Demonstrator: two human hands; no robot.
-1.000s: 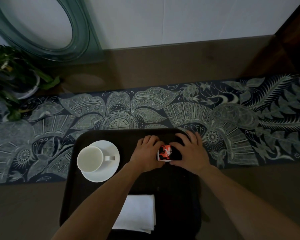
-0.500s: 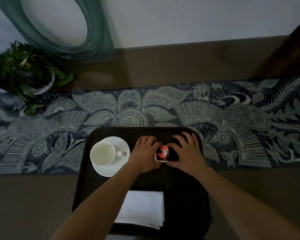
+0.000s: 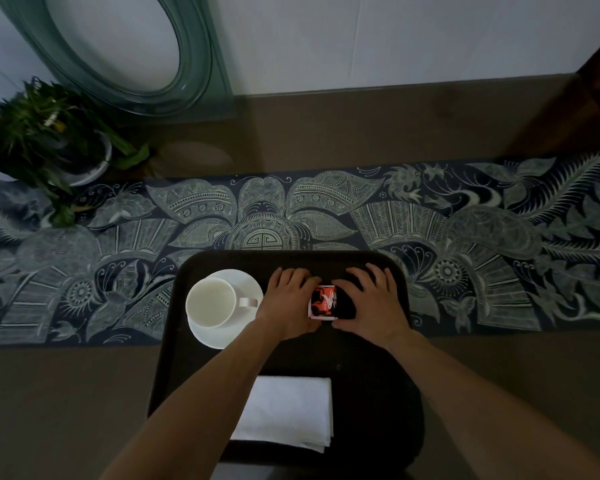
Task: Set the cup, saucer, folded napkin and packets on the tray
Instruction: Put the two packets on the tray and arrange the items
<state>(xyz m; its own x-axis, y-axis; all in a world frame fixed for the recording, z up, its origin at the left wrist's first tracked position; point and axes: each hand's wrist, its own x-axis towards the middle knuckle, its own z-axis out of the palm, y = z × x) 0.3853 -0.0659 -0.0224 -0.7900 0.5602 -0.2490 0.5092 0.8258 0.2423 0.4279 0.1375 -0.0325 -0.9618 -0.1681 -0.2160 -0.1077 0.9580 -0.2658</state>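
A black tray (image 3: pixel 371 382) lies in front of me on the table. On its far left a white cup (image 3: pixel 210 301) stands on a white saucer (image 3: pixel 246 282), handle to the right. A folded white napkin (image 3: pixel 288 410) rests near the tray's front edge. Red, black and white packets (image 3: pixel 323 302) sit on the tray's far middle. My left hand (image 3: pixel 291 303) presses against their left side and my right hand (image 3: pixel 369 304) against their right side, fingers curled around them.
A dark patterned runner (image 3: pixel 499 244) crosses the brown table under the tray's far end. A potted plant (image 3: pixel 49 140) stands at the far left. A round green-framed mirror (image 3: pixel 118 53) leans on the white wall behind.
Both hands stay on the packets in the same grip. The view has shifted, so the tray sits further right in the frame.
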